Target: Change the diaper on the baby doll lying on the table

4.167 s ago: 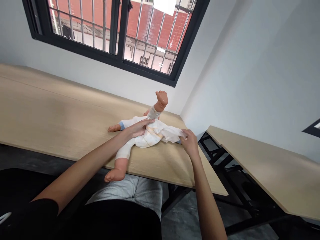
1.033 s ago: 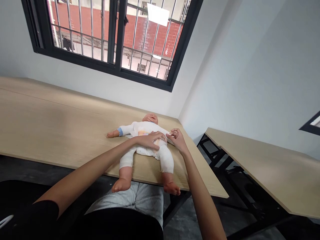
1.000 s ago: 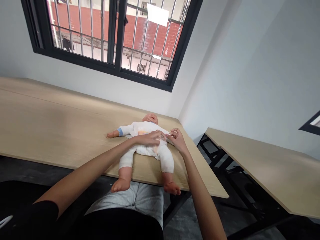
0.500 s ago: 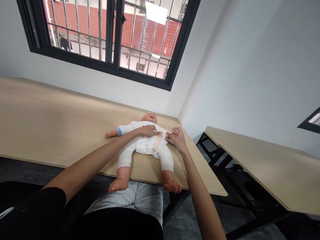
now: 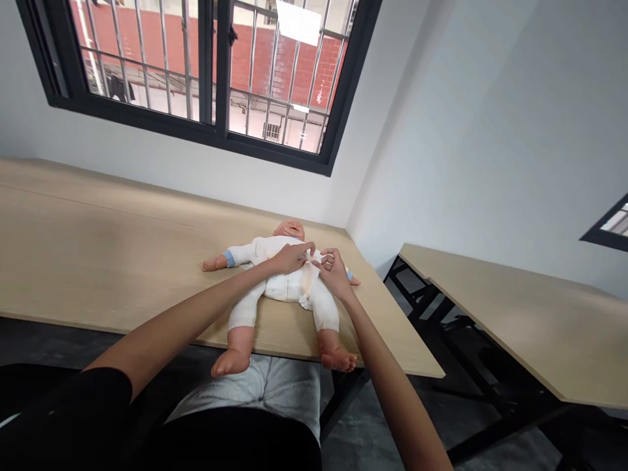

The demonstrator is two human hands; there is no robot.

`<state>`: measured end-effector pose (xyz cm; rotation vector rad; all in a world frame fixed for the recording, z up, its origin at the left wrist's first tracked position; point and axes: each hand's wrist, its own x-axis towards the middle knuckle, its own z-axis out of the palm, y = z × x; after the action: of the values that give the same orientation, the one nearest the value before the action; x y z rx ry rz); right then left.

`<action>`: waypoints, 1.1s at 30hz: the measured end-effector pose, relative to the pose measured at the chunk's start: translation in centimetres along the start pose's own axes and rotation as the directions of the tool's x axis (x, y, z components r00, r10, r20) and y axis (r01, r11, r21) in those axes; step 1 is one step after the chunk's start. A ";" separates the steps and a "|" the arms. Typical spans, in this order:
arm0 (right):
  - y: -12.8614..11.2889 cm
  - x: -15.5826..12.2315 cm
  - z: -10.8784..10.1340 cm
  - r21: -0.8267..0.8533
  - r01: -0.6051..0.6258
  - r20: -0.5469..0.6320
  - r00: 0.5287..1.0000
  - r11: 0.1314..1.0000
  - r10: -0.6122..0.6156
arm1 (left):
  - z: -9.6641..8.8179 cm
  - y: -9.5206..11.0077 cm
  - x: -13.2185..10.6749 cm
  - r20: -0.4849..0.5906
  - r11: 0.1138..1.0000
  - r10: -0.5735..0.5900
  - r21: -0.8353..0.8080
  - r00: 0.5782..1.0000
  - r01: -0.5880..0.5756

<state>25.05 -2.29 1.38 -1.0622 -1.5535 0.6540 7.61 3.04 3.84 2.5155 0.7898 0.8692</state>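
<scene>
Our left hand (image 5: 292,258) and right hand (image 5: 334,271) sit equally near the diaper (image 5: 278,288) front, fingers narrowed, grip unclear; doll (image 5: 265,247) lies lengthwise, head away from us.

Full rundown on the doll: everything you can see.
The doll lies face up on the wooden-looking table, head toward the window, arms spread, legs apart, feet past the near edge. Torso and limbs look like white fabric, with blue cuffs; head and feet look like pinkish plastic. A white diaper with faint coloured marks covers its hips. The person's left hand and right hand are at its waist; exact grip unclear.
</scene>
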 end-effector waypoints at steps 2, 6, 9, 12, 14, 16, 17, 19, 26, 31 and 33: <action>0.1 0.0 0.3 -0.005 -0.005 -0.053 0.999 1.000 0.004 | 0.4 0.3 -0.4 0.033 0.980 0.025 0.198 0.999 -0.031; 0.2 0.0 0.3 0.025 0.002 -0.148 0.989 1.000 0.001 | 0.8 0.8 -0.6 0.083 0.876 -0.020 0.482 0.996 -0.023; 0.3 0.1 -0.1 0.023 0.013 -0.188 0.982 1.000 -0.009 | 1.1 1.4 -0.6 0.042 0.809 -0.064 0.588 0.997 0.027; 0.2 0.1 -0.6 0.012 0.031 -0.269 0.963 0.999 -0.027 | 1.4 2.5 -0.7 -0.044 0.766 -0.031 0.641 0.999 0.052; 0.0 0.2 -0.8 0.005 0.034 -0.293 0.956 0.999 -0.031 | 1.6 3.3 -0.9 -0.072 0.732 0.066 0.681 0.995 0.000; -0.2 0.2 -1.0 -0.002 0.026 -0.290 0.957 1.000 -0.026 | 1.6 4.0 -1.1 -0.021 0.755 0.107 0.652 0.994 -0.067; -0.2 0.1 -1.0 -0.007 0.020 -0.285 0.958 1.000 -0.022 | 1.6 4.3 -1.3 0.019 0.789 0.088 0.609 0.996 -0.081; -0.3 0.1 -1.0 -0.019 0.008 -0.277 0.961 1.000 -0.013 | 1.5 4.8 -1.8 0.055 0.846 0.009 0.532 0.998 -0.037; -0.6 -0.1 -0.8 -0.027 0.004 -0.267 0.964 1.000 -0.011 | 2.4 7.0 -4.9 0.084 0.844 -0.071 0.536 0.994 0.015; -0.9 -0.2 -1.4 -0.031 0.024 -0.270 0.962 0.999 -0.031 | 4.0 7.6 -4.9 -0.017 0.776 -0.222 0.603 0.975 0.188; -1.0 -0.2 -1.6 -0.052 0.042 -0.258 0.965 0.998 -0.054 | 4.4 7.6 -4.7 -0.052 0.757 -0.258 0.610 0.965 0.235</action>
<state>26.27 -3.11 2.48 -1.0949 -1.3667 0.4278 10.39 -6.39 2.23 2.8401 1.5667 0.5225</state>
